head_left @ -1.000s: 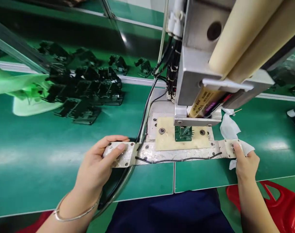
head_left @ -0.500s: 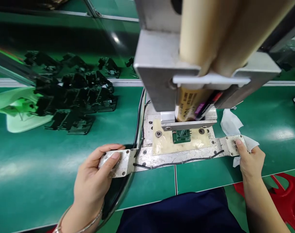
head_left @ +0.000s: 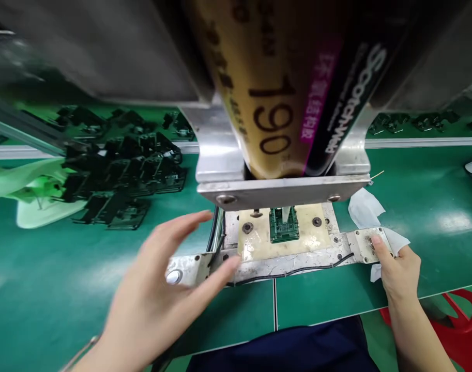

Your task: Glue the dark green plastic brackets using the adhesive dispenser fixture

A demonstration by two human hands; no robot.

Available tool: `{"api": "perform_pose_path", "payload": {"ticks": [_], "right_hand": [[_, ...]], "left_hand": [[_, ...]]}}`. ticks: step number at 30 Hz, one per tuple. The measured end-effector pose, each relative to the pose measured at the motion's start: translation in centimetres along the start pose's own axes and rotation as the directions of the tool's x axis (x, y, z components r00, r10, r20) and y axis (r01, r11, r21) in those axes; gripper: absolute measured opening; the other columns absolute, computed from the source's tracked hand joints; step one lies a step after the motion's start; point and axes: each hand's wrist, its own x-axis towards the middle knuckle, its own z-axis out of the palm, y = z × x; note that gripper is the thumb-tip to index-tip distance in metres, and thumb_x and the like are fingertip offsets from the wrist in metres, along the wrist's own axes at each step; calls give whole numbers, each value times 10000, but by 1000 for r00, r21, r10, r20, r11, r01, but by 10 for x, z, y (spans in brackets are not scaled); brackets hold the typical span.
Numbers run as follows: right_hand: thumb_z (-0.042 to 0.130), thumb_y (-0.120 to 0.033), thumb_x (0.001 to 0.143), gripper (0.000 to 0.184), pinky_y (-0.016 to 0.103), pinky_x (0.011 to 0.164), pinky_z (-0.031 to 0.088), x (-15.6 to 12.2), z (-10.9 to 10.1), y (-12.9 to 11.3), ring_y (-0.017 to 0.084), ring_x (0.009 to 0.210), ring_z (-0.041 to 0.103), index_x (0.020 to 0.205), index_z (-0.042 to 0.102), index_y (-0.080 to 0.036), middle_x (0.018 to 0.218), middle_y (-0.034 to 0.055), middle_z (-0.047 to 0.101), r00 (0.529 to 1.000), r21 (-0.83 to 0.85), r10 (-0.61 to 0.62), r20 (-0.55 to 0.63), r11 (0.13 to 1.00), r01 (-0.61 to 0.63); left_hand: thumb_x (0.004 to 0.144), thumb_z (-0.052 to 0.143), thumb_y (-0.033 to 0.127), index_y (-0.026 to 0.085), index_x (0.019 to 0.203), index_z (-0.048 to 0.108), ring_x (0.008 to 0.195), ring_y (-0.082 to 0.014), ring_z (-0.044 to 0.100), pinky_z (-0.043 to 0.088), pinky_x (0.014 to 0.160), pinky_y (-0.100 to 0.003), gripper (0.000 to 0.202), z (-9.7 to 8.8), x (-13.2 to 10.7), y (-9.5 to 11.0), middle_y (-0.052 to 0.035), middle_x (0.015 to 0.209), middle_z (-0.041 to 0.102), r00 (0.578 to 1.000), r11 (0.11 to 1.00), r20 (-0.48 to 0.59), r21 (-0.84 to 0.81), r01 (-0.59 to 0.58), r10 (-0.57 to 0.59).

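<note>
A metal fixture plate [head_left: 298,261] lies on the green mat under a dispensing machine. A small green circuit board [head_left: 284,226] sits in its cream-coloured nest, with a nozzle right above it. My left hand [head_left: 162,294] hovers open, fingers spread, just above the round button [head_left: 173,277] on the plate's left tab. My right hand [head_left: 394,271] rests at the right tab, thumb pressed on the button [head_left: 371,242] there, with a white tissue [head_left: 391,243] under the fingers.
A large adhesive cartridge [head_left: 286,98] in a metal bracket fills the top of the view. A heap of black plastic parts [head_left: 119,170] lies at the left beside a white and green object [head_left: 34,196]. A red stool [head_left: 453,320] stands at lower right.
My left hand has lifted off the left tab and opened, uncovering its button. My head has moved in closer under the machine. My right hand stays on the right tab.
</note>
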Motion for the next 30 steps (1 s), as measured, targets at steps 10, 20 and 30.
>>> {"api": "perform_pose_path", "payload": {"ticks": [10,20,30], "right_hand": [[838,-767,569,778,447,775,571,3,1,2,400,948,749,1003,826,-122,969,164,806,998,19,59,2,998,-59],[806,-784,572,744,476,806,573,7,5,1,379,883,753,940,817,-137,877,145,801,1000,13,15,-14,1000,-15],[752,-646,805,634,507,933,587,-12,-8,5,374,1017,758,1097,805,-86,1026,174,802,950,18,-225,-216,972,234]], "left_hand": [[739,817,538,195,1122,665,1155,-343,667,538,1074,-502,536,47,67,41,-118,1153,721,820,978,573,-183,104,20],[591,981,469,152,799,717,624,-114,518,443,574,-216,462,19,48,54,6,724,598,390,616,860,-117,779,-330],[657,993,326,375,1290,730,1061,-259,700,605,862,-302,687,5,-60,26,-74,1307,670,735,507,675,-655,560,60]]}}
